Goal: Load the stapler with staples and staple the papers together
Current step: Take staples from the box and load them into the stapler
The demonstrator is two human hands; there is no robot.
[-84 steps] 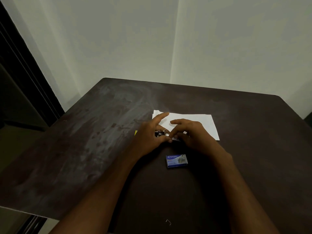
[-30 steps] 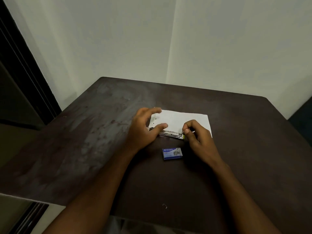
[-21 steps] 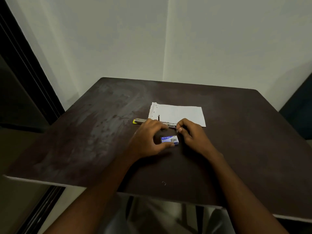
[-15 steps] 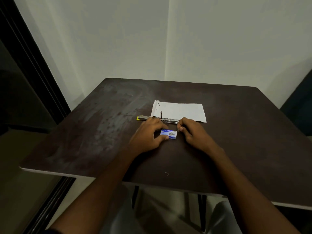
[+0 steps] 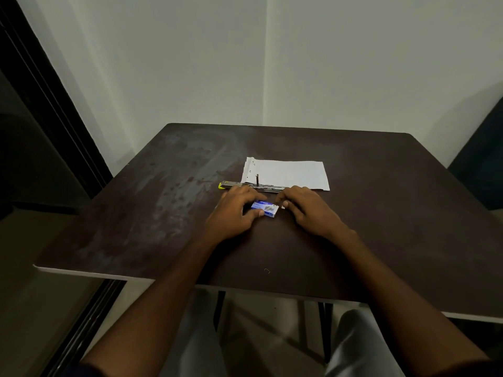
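A small blue staple box (image 5: 265, 208) sits mid-table, pinched between the thumb and fingers of my left hand (image 5: 235, 212). My right hand (image 5: 306, 209) is at the box's right end, its fingertips touching a small white flap there. Just beyond both hands lies the stapler (image 5: 250, 185), opened out flat with a yellow tip at its left end and a short spring rod standing up. The white papers (image 5: 288, 174) lie flat behind the stapler, with staple marks along their left edge.
The dark brown table (image 5: 136, 219) has a worn grey patch on its left half. A single loose staple (image 5: 267, 271) lies near the front edge. White walls meet in a corner behind. A dark doorframe stands at left. My knees show under the table.
Both hands left the opened stapler on the table and moved to the staple box. My left hand took hold of the box and my right hand came to its end. The view tilted down.
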